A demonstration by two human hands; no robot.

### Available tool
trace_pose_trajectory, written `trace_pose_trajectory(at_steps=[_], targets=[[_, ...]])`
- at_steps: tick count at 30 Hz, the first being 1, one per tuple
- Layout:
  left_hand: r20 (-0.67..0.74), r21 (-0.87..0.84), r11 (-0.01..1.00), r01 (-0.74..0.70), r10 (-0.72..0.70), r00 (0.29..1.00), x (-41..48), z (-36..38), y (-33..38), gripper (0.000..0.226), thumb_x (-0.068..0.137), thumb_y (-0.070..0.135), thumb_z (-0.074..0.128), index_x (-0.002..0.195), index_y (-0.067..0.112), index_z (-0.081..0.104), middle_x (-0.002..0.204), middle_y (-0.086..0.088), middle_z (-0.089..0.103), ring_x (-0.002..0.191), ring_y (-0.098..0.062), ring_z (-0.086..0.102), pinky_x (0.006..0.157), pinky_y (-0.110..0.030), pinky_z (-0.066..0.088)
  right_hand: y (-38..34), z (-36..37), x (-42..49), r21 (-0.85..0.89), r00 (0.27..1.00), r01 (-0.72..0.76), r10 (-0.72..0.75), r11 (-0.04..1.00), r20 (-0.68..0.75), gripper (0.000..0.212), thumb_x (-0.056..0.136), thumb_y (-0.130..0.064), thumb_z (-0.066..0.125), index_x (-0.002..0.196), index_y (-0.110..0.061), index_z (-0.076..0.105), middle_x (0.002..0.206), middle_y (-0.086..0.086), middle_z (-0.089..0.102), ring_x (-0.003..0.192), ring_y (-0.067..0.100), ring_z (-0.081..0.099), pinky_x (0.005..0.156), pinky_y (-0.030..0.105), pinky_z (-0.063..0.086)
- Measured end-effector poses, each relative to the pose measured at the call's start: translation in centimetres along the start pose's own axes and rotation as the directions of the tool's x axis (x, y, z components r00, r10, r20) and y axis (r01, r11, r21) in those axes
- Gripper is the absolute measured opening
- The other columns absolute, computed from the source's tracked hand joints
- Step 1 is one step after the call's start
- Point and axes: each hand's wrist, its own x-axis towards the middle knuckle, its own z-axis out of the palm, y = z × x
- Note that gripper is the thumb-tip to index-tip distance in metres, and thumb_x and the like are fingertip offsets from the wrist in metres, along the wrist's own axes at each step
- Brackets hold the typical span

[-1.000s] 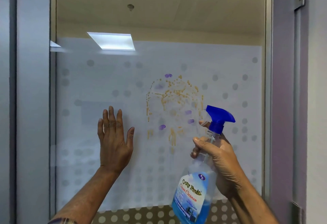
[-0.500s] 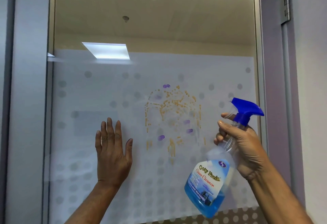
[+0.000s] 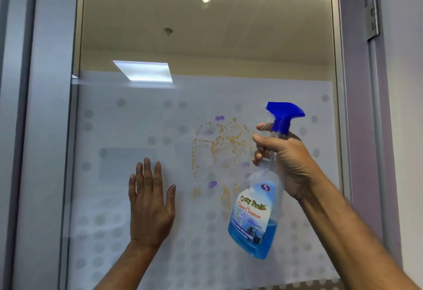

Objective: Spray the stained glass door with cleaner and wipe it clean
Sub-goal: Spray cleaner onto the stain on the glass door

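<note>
The glass door point(image 3: 142, 134) has a frosted, dotted lower film. A patch of yellow-brown and purple stains point(image 3: 219, 152) sits at its middle. My right hand point(image 3: 286, 161) grips the neck of a clear spray bottle point(image 3: 256, 216) with blue liquid and a blue trigger head, a finger on the trigger. The nozzle points left at the stains, and the bottle hangs tilted just right of them. My left hand point(image 3: 150, 205) lies flat on the glass, fingers up and apart, left of the stains. No cloth is in view.
A grey metal frame point(image 3: 45, 129) borders the glass on the left. At the right stand a purple frame point(image 3: 357, 129) and a hinge point(image 3: 372, 21). Ceiling lights reflect in the clear upper glass.
My right hand has brought the bottle back left and a little up, close to the stains. My left hand stays flat on the glass.
</note>
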Motion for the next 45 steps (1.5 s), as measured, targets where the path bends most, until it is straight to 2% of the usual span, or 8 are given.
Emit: trace_pose_trajectory(at_steps=[4,13,23,27,29,33,37,45], targets=[[0.000,0.008,1.000,0.001,-0.001,1.000,0.0,0.0,-0.1,0.066,0.105,0.041,0.034,0.159,0.003,0.029,0.171,-0.019,0.017,0.160,-0.032,0.013,0.129,-0.053,0.016,1.1,2.8,0.3,-0.047,0.999,-0.002,0.005,0.999,0.049,0.035,0.086,-0.001,0.074,0.119,-0.010,0.065,0.066,0.005,0.060,0.058,0.019,0.056,0.061,0.036,0.057],[0.013,0.006,1.000,-0.006,0.006,1.000,0.0,0.0,-0.1,0.067,0.104,0.040,0.036,0.160,0.004,0.026,0.172,-0.018,0.015,0.161,-0.032,0.011,0.130,-0.051,0.015,3.5,7.4,-0.6,-0.201,0.986,-0.044,0.074,0.979,0.146,0.032,0.088,0.000,0.073,0.118,-0.009,0.064,0.069,0.004,0.059,0.059,0.017,0.056,0.062,0.035,0.056],[0.014,0.014,1.000,-0.013,0.012,1.000,0.0,-0.1,-0.1,0.067,0.104,0.037,0.040,0.161,0.005,0.024,0.172,-0.018,0.014,0.161,-0.032,0.010,0.130,-0.051,0.013,9.1,5.4,-7.2,-0.393,0.954,-0.215,0.278,0.894,0.111,0.028,0.091,-0.010,0.071,0.113,-0.025,0.062,0.072,0.002,0.063,0.067,0.016,0.064,0.074,0.034,0.059],[0.017,0.016,1.000,-0.007,0.006,1.000,0.0,-0.1,-0.1,0.067,0.105,0.037,0.041,0.161,0.005,0.023,0.172,-0.018,0.013,0.161,-0.031,0.008,0.130,-0.052,0.014,10.5,3.9,-9.6,-0.406,0.930,-0.309,0.363,0.860,0.063,0.030,0.091,-0.009,0.071,0.115,-0.025,0.060,0.071,0.003,0.063,0.065,0.015,0.063,0.067,0.027,0.057],[0.013,0.018,1.000,-0.010,0.010,1.000,-0.1,-0.1,-0.1,0.067,0.105,0.036,0.040,0.161,0.004,0.024,0.171,-0.019,0.014,0.161,-0.031,0.009,0.130,-0.053,0.015,10.7,3.0,-10.2,-0.396,0.937,-0.317,0.350,0.862,0.013,0.030,0.091,-0.009,0.071,0.114,-0.025,0.061,0.071,0.004,0.063,0.064,0.016,0.062,0.064,0.025,0.055],[0.001,0.016,1.000,-0.008,0.008,1.000,-0.1,-0.1,0.0,0.065,0.106,0.038,0.035,0.160,0.003,0.025,0.171,-0.020,0.016,0.161,-0.033,0.012,0.129,-0.054,0.017,10.8,0.8,-10.7,-0.333,0.957,-0.290,0.274,0.897,-0.095,0.028,0.090,-0.004,0.071,0.111,-0.022,0.064,0.066,0.005,0.059,0.061,0.019,0.060,0.065,0.032,0.055],[-0.002,0.017,1.000,-0.007,0.007,1.000,-0.1,-0.1,0.0,0.064,0.106,0.037,0.035,0.160,0.003,0.026,0.171,-0.021,0.017,0.161,-0.033,0.012,0.129,-0.054,0.017,10.4,-0.7,-10.6,-0.284,0.971,-0.204,0.158,0.937,-0.177,0.030,0.090,-0.005,0.073,0.112,-0.024,0.065,0.067,0.005,0.060,0.063,0.022,0.060,0.067,0.036,0.056],[0.010,-0.003,1.000,0.002,-0.002,1.000,-0.1,-0.2,-0.1,0.065,0.106,0.036,0.038,0.160,0.003,0.026,0.171,-0.020,0.017,0.160,-0.033,0.012,0.128,-0.055,0.018,9.8,-0.1,-10.0,-0.241,0.980,-0.109,0.063,0.964,-0.191,0.031,0.090,-0.009,0.074,0.116,-0.024,0.065,0.069,0.004,0.062,0.067,0.023,0.062,0.072,0.039,0.059]])
